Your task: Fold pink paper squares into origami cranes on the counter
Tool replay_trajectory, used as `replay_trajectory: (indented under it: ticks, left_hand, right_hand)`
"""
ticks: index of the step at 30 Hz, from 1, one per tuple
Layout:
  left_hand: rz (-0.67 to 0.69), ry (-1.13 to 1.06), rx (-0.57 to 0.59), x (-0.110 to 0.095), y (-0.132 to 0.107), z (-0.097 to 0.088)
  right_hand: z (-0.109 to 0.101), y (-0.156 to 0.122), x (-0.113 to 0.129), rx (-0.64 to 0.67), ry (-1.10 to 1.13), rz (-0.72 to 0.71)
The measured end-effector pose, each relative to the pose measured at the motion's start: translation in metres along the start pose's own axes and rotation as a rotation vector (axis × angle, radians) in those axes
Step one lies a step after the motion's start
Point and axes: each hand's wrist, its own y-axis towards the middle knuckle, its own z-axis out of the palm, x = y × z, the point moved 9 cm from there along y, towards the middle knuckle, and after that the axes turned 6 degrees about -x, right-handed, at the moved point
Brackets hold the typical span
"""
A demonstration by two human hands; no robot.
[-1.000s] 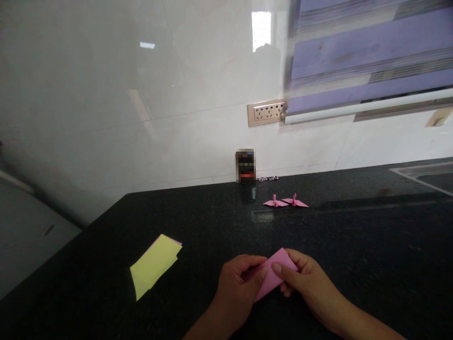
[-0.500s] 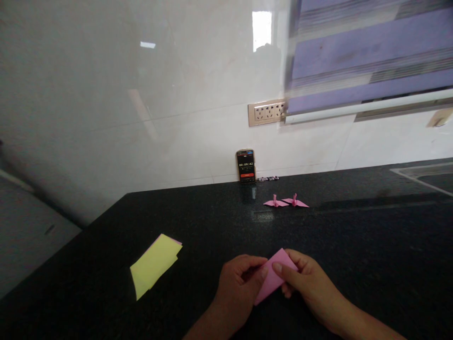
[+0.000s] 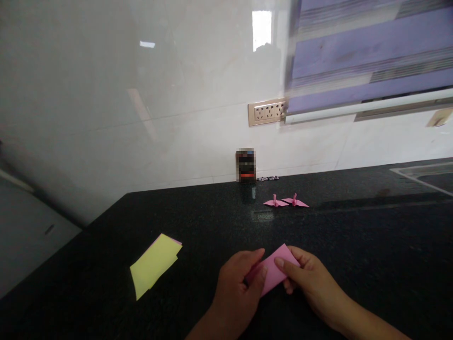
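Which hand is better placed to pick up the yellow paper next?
Probably the left hand: it is nearer the yellow paper, while the right hand lies farther off and pinches the pink paper, so could steady it alone.

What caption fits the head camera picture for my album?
Left hand and right hand hold pink paper; two pink origami cranes and yellow paper rest nearby.

A broad open strip of dark surface [image 3: 201, 226] lies between the yellow sheets [image 3: 154, 267] and the left hand [image 3: 236, 285]. Ahead of the hands there is room to pass as far as two pink paper cranes [image 3: 274, 203], side by side. Farther back, the upright phone [image 3: 246, 166] and pale wall [image 3: 191, 151] block the way. Right of the right hand [image 3: 313, 278], the surface runs open.
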Motion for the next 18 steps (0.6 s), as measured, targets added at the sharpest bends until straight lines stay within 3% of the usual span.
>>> replay_trajectory:
  ticks: [5, 10, 18]
  left_hand:
    - [0.085, 0.111, 0.062, -0.011, -0.002, 0.003]
    - [0.013, 0.101, 0.012, -0.002, -0.001, 0.001]
    - [-0.106, 0.016, 0.087, 0.007, 0.002, 0.007]
  right_hand:
    - [-0.003, 0.001, 0.003, -0.026, 0.025, -0.010]
    - [-0.003, 0.001, 0.005, -0.012, -0.013, -0.016]
    - [0.004, -0.004, 0.008, 0.048, -0.155, -0.045]
